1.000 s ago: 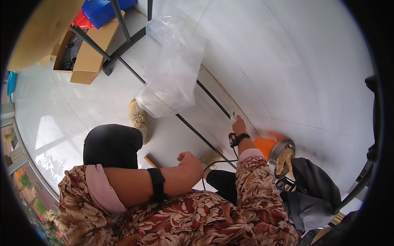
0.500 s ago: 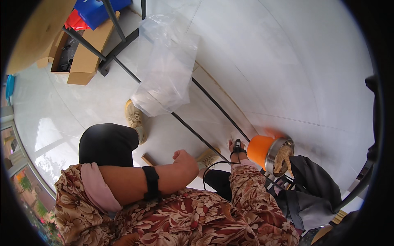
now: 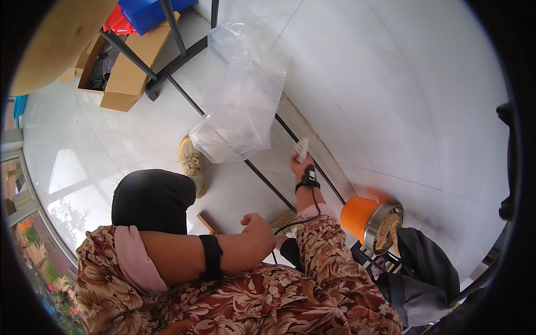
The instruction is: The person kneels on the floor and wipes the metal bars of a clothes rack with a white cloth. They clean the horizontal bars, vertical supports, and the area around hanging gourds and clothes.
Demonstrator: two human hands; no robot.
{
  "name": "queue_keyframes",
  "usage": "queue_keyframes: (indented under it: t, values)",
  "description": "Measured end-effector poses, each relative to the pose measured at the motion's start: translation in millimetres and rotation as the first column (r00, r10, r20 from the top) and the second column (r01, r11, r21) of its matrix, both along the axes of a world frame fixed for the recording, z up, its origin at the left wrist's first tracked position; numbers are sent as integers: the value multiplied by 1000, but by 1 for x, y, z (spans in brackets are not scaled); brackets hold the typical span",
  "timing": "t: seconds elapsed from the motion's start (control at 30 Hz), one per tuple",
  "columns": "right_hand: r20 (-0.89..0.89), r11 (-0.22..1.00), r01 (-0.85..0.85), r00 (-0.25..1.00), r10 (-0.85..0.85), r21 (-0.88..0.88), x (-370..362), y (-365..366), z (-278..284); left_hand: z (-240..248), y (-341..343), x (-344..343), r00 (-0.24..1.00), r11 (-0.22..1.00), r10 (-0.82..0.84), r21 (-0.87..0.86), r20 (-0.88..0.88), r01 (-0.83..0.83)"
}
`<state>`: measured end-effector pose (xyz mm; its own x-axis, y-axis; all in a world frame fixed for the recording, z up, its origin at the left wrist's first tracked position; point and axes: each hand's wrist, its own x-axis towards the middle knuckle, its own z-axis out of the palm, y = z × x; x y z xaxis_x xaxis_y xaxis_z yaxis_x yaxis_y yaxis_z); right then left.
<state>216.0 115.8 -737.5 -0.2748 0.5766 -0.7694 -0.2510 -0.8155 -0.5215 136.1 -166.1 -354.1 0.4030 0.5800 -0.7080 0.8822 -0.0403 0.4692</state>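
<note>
My right hand (image 3: pixel 302 167) reaches forward beside a dark metal bar, its fingers closed around a small white piece (image 3: pixel 302 148) that looks like folded tissue. A black strap with a cable circles that wrist. Ahead and to the left of it hangs a clear plastic bag (image 3: pixel 240 100), with pale contents in its lower part. My left hand (image 3: pixel 259 233) is curled closed low in front of my body; whatever may be inside its fingers is hidden. To the right stands an orange container (image 3: pixel 357 216) with a steel rim and brown, crumpled-looking material inside.
Dark metal table legs and bars (image 3: pixel 184 95) cross ahead. An open cardboard box (image 3: pixel 125 81) with dark items lies at far left, near a blue object (image 3: pixel 148 14) and a red one. Dark grey fabric (image 3: pixel 427 262) drapes at right. A pale wall (image 3: pixel 391 84) rises beyond.
My right hand has moved forward and left, away from the orange container toward the plastic bag, and the white piece now shows clearly in it. My left hand stays curled; the view shifted slightly.
</note>
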Motion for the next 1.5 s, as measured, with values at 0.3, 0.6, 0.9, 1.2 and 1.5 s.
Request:
queue_keyframes:
  t: [0.3, 0.6, 0.9, 1.2, 1.5]
  values:
    - [-132, 975, -223, 967, 218, -18, -148, -53, 48, -6, 7, 11, 999, 997, -19, -75, -51, 15]
    - [594, 778, -565, 736, 325, 274, 15, -17, 56, -14, 0, 9, 999, 1000, -23, 11, -38, 23]
    - [889, 417, -809, -458, -5, -414, 172, 37, 112, -15, -6, 10, 1000, 997, 1, 82, -30, 1]
    - [991, 311, -941, 121, -65, 136, 128, 21, 65, -6, -3, 8, 1000, 998, 6, 58, -25, -5]
    - [950, 1, -963, 266, 162, 270, -51, -18, 95, 1, 5, 5, 999, 999, -36, -8, -39, 36]
